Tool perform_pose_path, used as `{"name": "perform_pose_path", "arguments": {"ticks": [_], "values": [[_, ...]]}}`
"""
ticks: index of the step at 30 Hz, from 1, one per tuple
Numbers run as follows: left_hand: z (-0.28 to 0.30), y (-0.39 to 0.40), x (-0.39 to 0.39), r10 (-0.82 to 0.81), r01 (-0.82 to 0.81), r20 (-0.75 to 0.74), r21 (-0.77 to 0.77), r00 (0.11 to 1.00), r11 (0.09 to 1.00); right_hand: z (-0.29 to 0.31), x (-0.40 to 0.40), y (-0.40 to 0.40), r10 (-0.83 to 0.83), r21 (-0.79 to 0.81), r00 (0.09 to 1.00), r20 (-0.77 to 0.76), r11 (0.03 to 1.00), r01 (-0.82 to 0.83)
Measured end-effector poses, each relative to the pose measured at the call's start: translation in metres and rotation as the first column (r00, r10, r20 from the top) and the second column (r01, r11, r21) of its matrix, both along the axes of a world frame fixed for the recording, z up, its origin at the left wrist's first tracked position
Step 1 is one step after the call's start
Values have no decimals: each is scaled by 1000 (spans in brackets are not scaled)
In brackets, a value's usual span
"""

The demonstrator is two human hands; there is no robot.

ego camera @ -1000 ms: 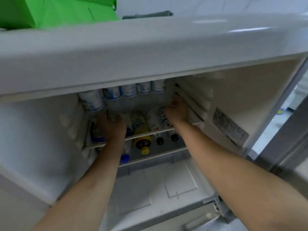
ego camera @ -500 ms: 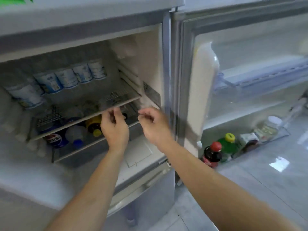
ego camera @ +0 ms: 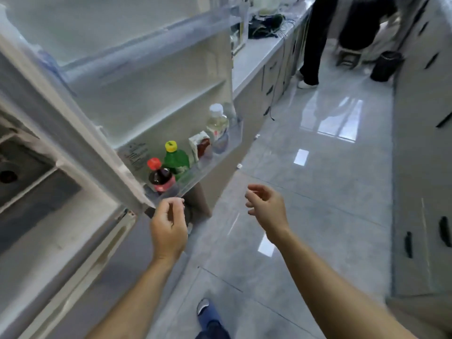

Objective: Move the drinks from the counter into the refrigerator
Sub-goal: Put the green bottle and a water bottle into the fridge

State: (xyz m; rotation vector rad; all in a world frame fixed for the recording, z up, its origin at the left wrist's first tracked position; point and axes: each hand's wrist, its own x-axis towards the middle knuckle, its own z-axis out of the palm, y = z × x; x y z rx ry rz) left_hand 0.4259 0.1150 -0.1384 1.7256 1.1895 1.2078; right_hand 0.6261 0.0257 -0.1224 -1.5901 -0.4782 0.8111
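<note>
The refrigerator door [ego camera: 137,77] stands open at the left. Its lowest door shelf [ego camera: 210,165] holds a dark soda bottle with a red cap [ego camera: 160,178], a green bottle with a yellow cap [ego camera: 176,160], a small carton [ego camera: 199,145] and a clear bottle with a white cap [ego camera: 217,126]. My left hand [ego camera: 168,228] hangs just below the shelf's near end, fingers loosely curled, holding nothing. My right hand [ego camera: 266,206] is out over the floor, fingers relaxed and empty. The counter [ego camera: 254,55] runs behind the door; no drinks show on it.
The fridge body [ego camera: 36,192] fills the left edge. A person's legs [ego camera: 313,45] stand at the far end of the aisle, beside a stool and a black bin [ego camera: 386,66]. Cabinets [ego camera: 425,143] line the right. Dark cables [ego camera: 266,25] lie on the counter. My shoe [ego camera: 208,316] is below.
Both hands have come out of the fridge shelves, empty. My view has swung right, from the fridge interior to the open door, the floor and the counter.
</note>
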Motion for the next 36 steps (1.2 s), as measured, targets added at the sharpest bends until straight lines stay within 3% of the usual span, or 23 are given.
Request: {"name": "perform_pose_path", "arguments": {"ticks": [3, 6, 10, 13, 15, 22, 28, 32, 36], "values": [[-33, -8, 21, -135, 112, -142, -160, 981, 981, -29, 41, -41, -156, -99, 987, -47, 984, 151], [-69, -7, 35, -274, 167, -237, -390, 932, 906, -57, 69, -77, -277, -199, 957, -85, 946, 256], [-128, -8, 29, -379, 51, -251, -773, 891, 632, -93, 91, -120, -392, -363, 915, -98, 870, 334], [-161, -5, 13, -423, -89, -287, -899, 860, 429, -116, 94, -150, -460, -479, 882, -103, 800, 361], [-174, 0, 7, -445, -152, -320, -915, 836, 373, -128, 90, -169, -493, -554, 864, -106, 750, 360], [-193, 27, 46, -501, -186, -353, -917, 790, 353, -162, 74, -228, -613, -735, 783, -105, 579, 354], [-182, 54, 180, -555, 0, -240, -918, 797, 397, -199, 83, -267, -710, -841, 695, -113, 440, 314], [-178, 75, 258, -559, 45, -228, -901, 797, 432, -224, 129, -276, -746, -888, 655, -123, 378, 263], [-168, 87, 302, -536, -10, -293, -883, 792, 469, -224, 217, -252, -713, -884, 687, -140, 402, 237]]}}
